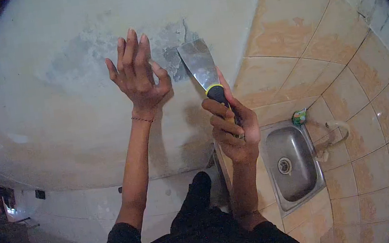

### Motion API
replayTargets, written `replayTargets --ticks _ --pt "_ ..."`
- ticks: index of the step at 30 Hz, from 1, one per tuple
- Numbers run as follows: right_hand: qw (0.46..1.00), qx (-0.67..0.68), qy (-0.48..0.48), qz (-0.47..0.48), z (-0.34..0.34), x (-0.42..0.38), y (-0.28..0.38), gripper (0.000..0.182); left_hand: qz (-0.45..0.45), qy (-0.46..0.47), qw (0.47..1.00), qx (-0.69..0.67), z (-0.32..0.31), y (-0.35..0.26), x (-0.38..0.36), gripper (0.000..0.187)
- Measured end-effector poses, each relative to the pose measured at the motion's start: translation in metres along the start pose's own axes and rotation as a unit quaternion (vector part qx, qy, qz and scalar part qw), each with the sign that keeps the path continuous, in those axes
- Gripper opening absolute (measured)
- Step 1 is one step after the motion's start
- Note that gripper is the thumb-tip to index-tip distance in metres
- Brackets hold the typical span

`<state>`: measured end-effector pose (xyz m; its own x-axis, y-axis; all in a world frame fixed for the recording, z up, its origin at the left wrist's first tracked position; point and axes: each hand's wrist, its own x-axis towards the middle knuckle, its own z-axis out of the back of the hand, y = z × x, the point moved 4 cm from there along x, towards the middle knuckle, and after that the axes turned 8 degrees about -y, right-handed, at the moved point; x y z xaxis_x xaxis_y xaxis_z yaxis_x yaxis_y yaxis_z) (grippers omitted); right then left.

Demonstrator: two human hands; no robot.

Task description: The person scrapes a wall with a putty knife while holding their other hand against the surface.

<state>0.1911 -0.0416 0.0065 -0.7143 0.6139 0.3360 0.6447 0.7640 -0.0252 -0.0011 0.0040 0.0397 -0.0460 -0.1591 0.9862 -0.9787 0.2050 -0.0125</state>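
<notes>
A putty knife (201, 62) with a broad metal blade and a black and yellow handle is gripped in my right hand (235, 125). Its blade edge lies at the right side of a rough grey patch (173, 61), where paint is flaking off the pale wall (57, 109). My left hand (139, 75) is raised against the patch to the left of the blade, fingers spread, holding nothing. A thin dark bracelet circles the left wrist.
To the right, a steel sink (274, 136) is set in a tiled counter (297, 223). A faucet (339, 130) juts from the tiled wall (342, 98), and a small green packet (299, 117) stands at the sink's corner.
</notes>
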Motion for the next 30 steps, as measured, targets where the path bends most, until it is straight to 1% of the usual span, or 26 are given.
replayTargets --ticks 3,6,9,12,18,21,30 --pt "1.0 -0.025 -0.006 0.014 0.001 -0.003 -0.002 0.063 0.003 0.003 1.0 -0.002 0.0 -0.001 0.001 0.06" --pt "1.0 -0.013 -0.013 0.019 0.001 -0.005 -0.002 0.059 0.001 0.005 1.0 0.008 0.001 0.0 0.0 0.06" --pt "0.999 -0.023 -0.018 0.025 -0.004 0.001 -0.002 0.059 0.0 0.001 1.0 0.002 0.001 -0.002 0.001 0.06" --pt "0.998 -0.055 -0.006 0.027 0.006 0.002 -0.002 0.06 -0.001 0.004 1.0 -0.003 0.001 -0.002 0.001 0.06" --pt "0.999 0.013 -0.025 0.015 -0.008 0.0 -0.003 0.057 0.005 0.011 1.0 0.008 0.001 -0.002 -0.001 0.06" --pt "1.0 0.008 -0.016 0.003 -0.001 -0.001 -0.002 0.055 0.005 0.009 1.0 0.004 0.001 -0.002 -0.001 0.059" --pt "0.999 0.0 -0.043 0.011 -0.009 -0.003 -0.003 0.053 -0.004 0.002 1.0 0.005 0.0 0.0 0.0 0.06"
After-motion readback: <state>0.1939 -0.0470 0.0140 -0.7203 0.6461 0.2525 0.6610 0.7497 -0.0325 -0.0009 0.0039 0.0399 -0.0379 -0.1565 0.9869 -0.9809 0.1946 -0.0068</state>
